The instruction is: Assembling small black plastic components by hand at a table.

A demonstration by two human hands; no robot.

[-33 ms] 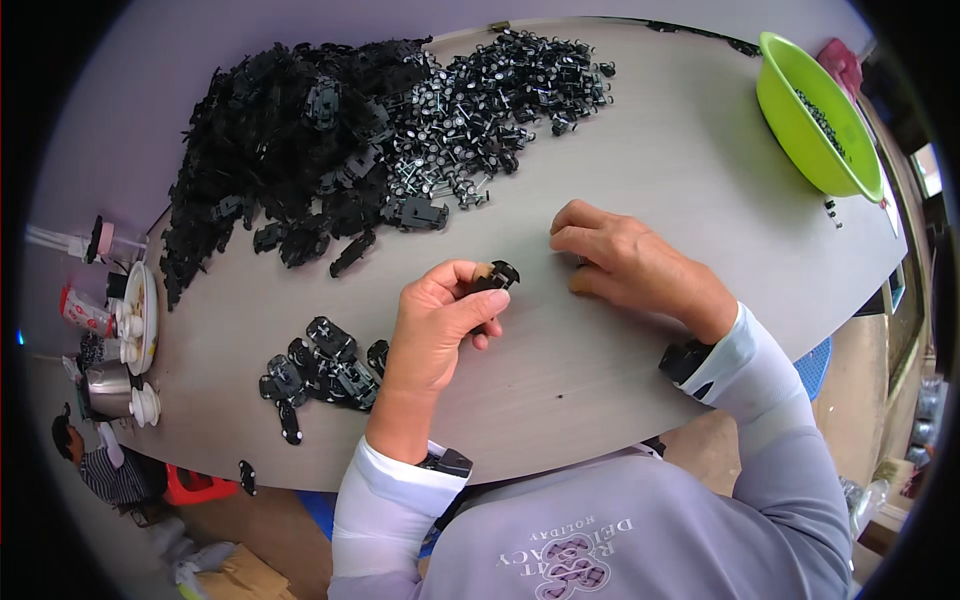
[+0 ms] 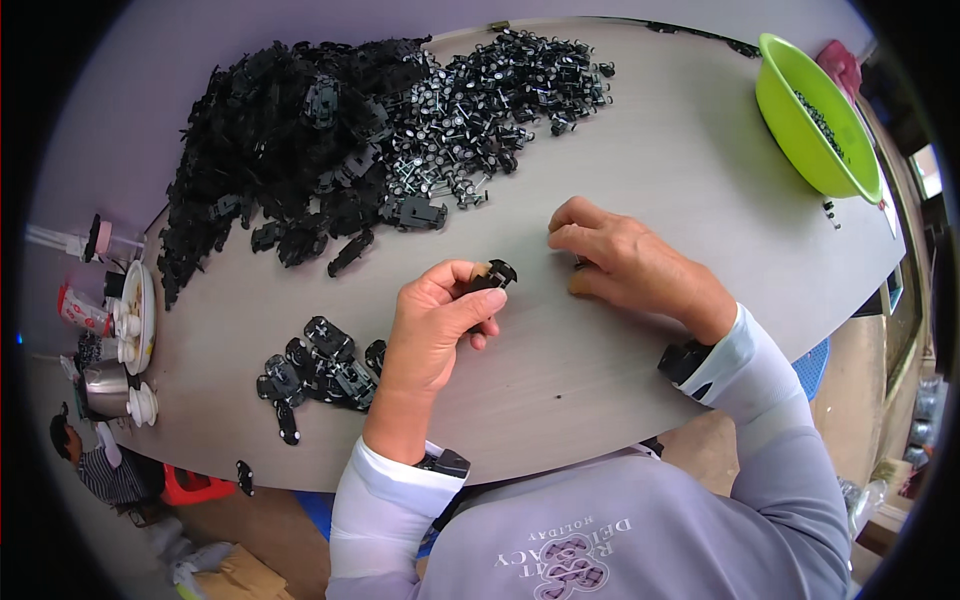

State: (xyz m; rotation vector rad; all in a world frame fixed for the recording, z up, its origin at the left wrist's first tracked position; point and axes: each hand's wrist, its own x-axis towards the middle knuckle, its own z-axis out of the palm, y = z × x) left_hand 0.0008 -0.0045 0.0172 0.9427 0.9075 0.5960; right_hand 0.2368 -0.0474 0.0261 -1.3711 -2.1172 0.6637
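My left hand (image 2: 440,315) is closed on a black toy car chassis (image 2: 498,274), pinched between thumb and fingers above the table. To its right, my right hand (image 2: 625,255) hovers low over the tabletop with curled fingers. A small dark bit shows between its thumb and fingers, too hidden to name. Left of my left wrist lies a small group of black chassis with wheels (image 2: 330,365). Farther off, a large heap of black plastic chassis (image 2: 270,140) runs into a pile of wheel-and-axle pieces (image 2: 480,115).
A lime green basin (image 2: 800,125) holding small dark pieces stands at the far right. Along the left edge are a plate (image 2: 148,310), a metal pot (image 2: 105,390) and white lids. A red stool (image 2: 190,485) and another person (image 2: 120,470) are at the lower left.
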